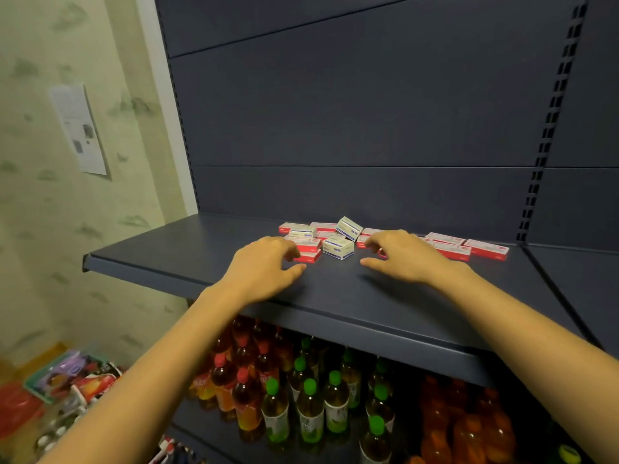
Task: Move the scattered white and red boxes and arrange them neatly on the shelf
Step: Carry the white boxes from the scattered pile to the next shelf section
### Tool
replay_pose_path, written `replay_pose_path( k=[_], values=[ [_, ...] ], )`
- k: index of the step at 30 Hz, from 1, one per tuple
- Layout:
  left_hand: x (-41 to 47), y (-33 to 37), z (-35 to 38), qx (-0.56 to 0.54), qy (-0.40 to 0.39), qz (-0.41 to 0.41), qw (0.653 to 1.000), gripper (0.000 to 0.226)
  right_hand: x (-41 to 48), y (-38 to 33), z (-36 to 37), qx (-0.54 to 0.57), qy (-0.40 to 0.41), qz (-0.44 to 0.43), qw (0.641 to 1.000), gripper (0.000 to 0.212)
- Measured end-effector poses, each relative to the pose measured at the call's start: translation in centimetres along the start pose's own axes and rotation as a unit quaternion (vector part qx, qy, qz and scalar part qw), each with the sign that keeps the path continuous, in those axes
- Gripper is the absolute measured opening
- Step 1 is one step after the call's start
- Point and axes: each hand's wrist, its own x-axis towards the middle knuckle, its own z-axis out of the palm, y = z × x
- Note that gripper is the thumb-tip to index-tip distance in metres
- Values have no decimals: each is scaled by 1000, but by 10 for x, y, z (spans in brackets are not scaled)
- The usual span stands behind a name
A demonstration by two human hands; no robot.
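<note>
Steel-blue shelf (335,296) is carrying the whole job. The white and red boxes (487,250) are lying flat in a loose scatter toward its back, spreading from the middle out to the right, none squared to the front edge. Mixed in are white and blue boxes (339,248), with one tilted box (349,228) leaning on its neighbours.

I am reaching in with both arms. My left grip (261,266) is hovering palm down, fingers loosely curled and thumb spread. Its fingertips are just beside a small stack of two red-edged boxes (310,252) — grasping nothing that I can see. My right grip (407,257) is equally relaxed, fingers curving down toward the middle of the scatter and thumb well apart from them. A red edge is showing beneath it, but nothing is pinched.

I am reading this as the opening step: closing in on the first boxes, with no neat row begun. The next move is calling for a pinch across a box's long sides, lifting or sliding it clear without nudging the tilted one — then squaring it along the shelf.
</note>
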Motion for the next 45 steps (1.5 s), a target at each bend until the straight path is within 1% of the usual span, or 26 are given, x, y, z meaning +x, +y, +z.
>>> replay_pose_path(
  k=[4, 9, 12, 15, 18, 23, 26, 29, 32, 36, 39, 45],
  values=[
    [27, -26, -1, -10, 13, -7, 1000, 33, 42, -4, 18, -18, 1, 27, 999, 50],
    [63, -53, 2, -12, -13, -4, 1000, 35, 85, -2, 34, -22, -23, 48, 998, 56],
    [86, -68, 6, -28, -18, -3, 999, 36, 98, 3, 42, -37, -41, 40, 998, 51],
    [107, -78, 12, -58, -37, 4, 998, 35, 102, 5, 43, -42, -21, 33, 998, 45],
    [129, -86, 20, -76, -83, 28, 993, 37, 101, 7, 32, -32, 5, 30, 999, 47],
    [161, -101, 34, -125, -205, 67, 969, 50, 99, 7, 17, -17, 40, 38, 998, 48],
    [178, -109, 45, -137, -245, 102, 954, 48, 98, 4, 18, -5, 61, 63, 996, 47],
    [191, -116, 54, -158, -267, 135, 941, 40, 95, 1, 20, -9, 58, 97, 994, 47],
    [200, -120, 58, -173, -255, 173, 936, 32, 88, -2, 19, -1, 70, 133, 989, 47],
    [205, -111, 49, -183, -177, 234, 938, 31, 66, -2, 15, 20, 103, 181, 978, 47],
    [204, -85, 38, -215, -132, 283, 925, 32, 39, -1, 8, 36, 129, 223, 966, 46],
    [189, -10, 30, -227, -127, 380, 888, 34, -35, 6, -18, 43, 153, 311, 937, 43]
  ],
)
